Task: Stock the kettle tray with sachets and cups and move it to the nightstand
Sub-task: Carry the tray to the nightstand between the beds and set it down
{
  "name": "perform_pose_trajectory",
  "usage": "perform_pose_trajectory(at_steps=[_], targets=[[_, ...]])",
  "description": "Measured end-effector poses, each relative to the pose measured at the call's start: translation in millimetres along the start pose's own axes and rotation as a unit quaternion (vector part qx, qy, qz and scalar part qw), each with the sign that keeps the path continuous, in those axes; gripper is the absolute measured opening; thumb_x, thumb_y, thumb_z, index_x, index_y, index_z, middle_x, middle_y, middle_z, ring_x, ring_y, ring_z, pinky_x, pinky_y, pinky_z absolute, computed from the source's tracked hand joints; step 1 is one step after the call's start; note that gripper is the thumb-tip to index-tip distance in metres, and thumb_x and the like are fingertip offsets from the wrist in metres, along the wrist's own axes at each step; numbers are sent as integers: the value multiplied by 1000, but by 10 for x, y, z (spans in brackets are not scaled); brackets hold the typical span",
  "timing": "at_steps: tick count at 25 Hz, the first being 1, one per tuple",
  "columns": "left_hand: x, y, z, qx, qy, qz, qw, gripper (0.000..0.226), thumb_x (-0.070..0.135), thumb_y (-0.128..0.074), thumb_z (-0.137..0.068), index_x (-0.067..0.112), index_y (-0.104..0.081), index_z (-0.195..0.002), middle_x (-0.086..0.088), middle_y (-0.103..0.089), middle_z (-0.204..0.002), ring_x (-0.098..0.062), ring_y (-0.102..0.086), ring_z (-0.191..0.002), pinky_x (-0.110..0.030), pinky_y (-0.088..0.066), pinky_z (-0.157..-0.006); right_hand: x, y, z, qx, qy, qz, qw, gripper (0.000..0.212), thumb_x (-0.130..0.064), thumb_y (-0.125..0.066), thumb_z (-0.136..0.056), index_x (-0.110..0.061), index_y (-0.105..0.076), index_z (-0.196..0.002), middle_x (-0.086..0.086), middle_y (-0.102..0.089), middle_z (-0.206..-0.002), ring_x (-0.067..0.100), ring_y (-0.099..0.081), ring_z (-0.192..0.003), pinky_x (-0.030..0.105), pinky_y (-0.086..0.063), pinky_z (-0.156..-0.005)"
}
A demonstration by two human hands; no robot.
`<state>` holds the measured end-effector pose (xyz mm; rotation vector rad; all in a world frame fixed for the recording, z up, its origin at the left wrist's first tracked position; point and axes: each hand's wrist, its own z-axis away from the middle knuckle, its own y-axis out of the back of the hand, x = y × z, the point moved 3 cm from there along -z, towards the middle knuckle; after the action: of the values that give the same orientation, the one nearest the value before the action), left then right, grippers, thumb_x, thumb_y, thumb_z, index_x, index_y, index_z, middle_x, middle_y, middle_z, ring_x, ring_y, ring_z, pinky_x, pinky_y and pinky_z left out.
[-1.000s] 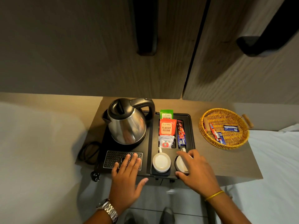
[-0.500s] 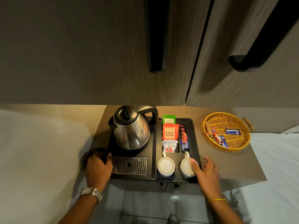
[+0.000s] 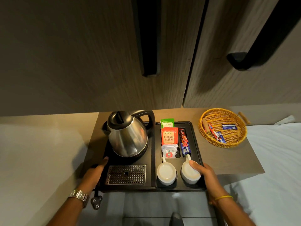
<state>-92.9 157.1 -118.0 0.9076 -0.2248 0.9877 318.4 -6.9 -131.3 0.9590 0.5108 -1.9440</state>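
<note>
The black kettle tray (image 3: 153,160) lies on a small wooden table. A steel kettle (image 3: 127,134) stands on its left half, behind a metal drip grate (image 3: 126,174). The right half holds tea sachets (image 3: 169,136), stick sachets (image 3: 184,142) and two white cups turned upside down (image 3: 166,172) (image 3: 189,175). My left hand (image 3: 95,174) grips the tray's left edge. On the right edge, my right hand (image 3: 206,173) grips the tray with its thumb resting on the right cup.
A wicker basket (image 3: 223,128) with a few leftover sachets sits at the table's back right. The kettle's plug (image 3: 96,202) dangles below the tray's left front corner. Wooden wardrobe doors with black handles rise behind. A white bed lies to the right.
My left hand left the drip grate and took the tray's left edge. My right hand slid from the right cup's top to the tray's right edge. The camera view came closer.
</note>
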Motion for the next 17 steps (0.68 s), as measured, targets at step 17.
perform_pose_trajectory(at_steps=[17], targets=[[-111,-14,895,31,-95,50,994,60,77,-41,-87,24,-65,-100,-7,-71,-95,-32,-68,-92,-44,-52,-88,-241,277,330,6,104,-74,992,72,-43,-82,-69,15,-66,-108,27,-68,-97,36,-63,-93,41,-53,-78]])
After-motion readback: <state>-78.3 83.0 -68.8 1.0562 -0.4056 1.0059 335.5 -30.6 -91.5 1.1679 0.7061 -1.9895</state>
